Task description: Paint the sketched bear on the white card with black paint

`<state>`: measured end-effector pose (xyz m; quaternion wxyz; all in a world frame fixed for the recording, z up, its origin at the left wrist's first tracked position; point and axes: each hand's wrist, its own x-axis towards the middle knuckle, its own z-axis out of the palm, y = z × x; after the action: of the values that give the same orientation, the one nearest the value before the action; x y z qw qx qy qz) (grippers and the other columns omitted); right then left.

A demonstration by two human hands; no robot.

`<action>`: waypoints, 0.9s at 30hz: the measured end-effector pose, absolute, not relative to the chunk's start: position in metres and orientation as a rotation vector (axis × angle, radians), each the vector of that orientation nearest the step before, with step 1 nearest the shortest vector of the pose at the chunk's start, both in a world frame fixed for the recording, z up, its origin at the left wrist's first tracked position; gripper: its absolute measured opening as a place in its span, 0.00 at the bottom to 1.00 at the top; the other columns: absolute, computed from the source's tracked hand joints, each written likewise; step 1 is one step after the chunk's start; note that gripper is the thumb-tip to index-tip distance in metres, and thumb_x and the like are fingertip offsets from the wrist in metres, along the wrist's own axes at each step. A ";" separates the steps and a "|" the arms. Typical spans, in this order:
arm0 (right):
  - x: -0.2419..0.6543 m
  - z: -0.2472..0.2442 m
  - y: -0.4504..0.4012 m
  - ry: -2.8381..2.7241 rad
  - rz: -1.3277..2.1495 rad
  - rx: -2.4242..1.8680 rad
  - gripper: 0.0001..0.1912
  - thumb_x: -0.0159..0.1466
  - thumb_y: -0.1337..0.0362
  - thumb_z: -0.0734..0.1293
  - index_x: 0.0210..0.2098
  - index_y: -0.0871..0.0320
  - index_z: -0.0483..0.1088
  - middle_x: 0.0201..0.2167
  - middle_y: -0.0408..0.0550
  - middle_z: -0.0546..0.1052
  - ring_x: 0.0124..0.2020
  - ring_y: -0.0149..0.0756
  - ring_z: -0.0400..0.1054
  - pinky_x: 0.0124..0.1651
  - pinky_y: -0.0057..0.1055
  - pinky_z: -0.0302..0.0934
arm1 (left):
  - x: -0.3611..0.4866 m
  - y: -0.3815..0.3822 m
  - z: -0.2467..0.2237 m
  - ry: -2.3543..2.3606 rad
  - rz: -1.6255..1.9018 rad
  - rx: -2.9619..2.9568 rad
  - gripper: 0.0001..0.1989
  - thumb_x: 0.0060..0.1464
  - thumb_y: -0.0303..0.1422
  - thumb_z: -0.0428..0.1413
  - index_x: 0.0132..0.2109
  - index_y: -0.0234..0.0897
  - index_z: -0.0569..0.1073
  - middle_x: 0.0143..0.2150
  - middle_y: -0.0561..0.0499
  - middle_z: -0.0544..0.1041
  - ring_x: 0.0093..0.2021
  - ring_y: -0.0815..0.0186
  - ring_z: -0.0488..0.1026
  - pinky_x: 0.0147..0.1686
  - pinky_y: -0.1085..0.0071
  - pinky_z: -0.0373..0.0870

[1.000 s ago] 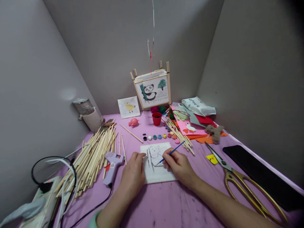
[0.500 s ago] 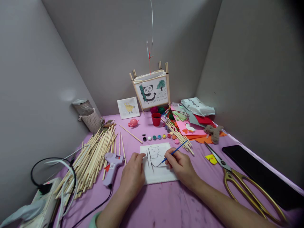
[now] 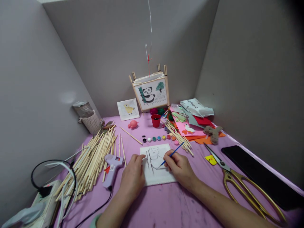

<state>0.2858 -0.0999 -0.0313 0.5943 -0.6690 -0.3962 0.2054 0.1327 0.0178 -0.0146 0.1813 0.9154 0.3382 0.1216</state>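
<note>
A white canvas (image 3: 158, 179) lies flat on the purple cloth, bearing thin black lines of a bear-like figure beside dark upright strokes. My right hand (image 3: 178, 167) pinches a blue paintbrush (image 3: 174, 151) over its right side, the brush tip at the lines near the middle. Against the left edge rests my left hand (image 3: 134, 172), its thumb on the canvas and its fingers bent together. Beyond the canvas is a row of small paint pots (image 3: 159, 138), with a red cup (image 3: 155, 121) of dark liquid behind them. A panda picture (image 3: 152, 94) hangs in a stick frame.
Wooden sticks (image 3: 95, 161) and a lilac glue gun (image 3: 112, 169) lie left, near cables and a power strip (image 3: 42, 202). Gold-handled scissors (image 3: 228, 171) and a black phone-like slab (image 3: 256, 174) lie right. Coloured paper (image 3: 180, 125) and a chick picture (image 3: 128, 109) are at the back.
The brush tip and my right hand have shifted slightly left and down over the canvas. The camera view has moved a little; my left hand stays at the canvas edge.
</note>
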 end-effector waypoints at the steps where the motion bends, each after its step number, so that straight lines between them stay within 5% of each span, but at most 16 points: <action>1: 0.286 -0.031 -0.100 -0.930 0.470 -1.556 0.12 0.64 0.58 0.62 0.26 0.56 0.65 0.21 0.41 0.71 0.21 0.30 0.62 0.25 0.26 0.55 | 0.133 0.018 -0.015 0.954 0.346 2.584 0.20 0.56 0.21 0.44 0.54 0.38 0.67 0.48 0.46 0.69 0.46 0.63 0.71 0.46 0.69 0.66; 27: 0.301 -0.028 -0.103 -0.854 0.191 -1.735 0.11 0.62 0.59 0.62 0.25 0.56 0.67 0.17 0.41 0.70 0.21 0.32 0.63 0.27 0.28 0.56 | 0.130 0.019 -0.016 0.944 0.344 2.581 0.20 0.57 0.22 0.44 0.54 0.38 0.66 0.49 0.45 0.69 0.47 0.63 0.70 0.47 0.70 0.65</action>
<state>0.3015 -0.1027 -0.0279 0.5640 -0.7374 -0.3628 0.0810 0.1300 0.0188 -0.0164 0.1846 0.9158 0.3351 0.1220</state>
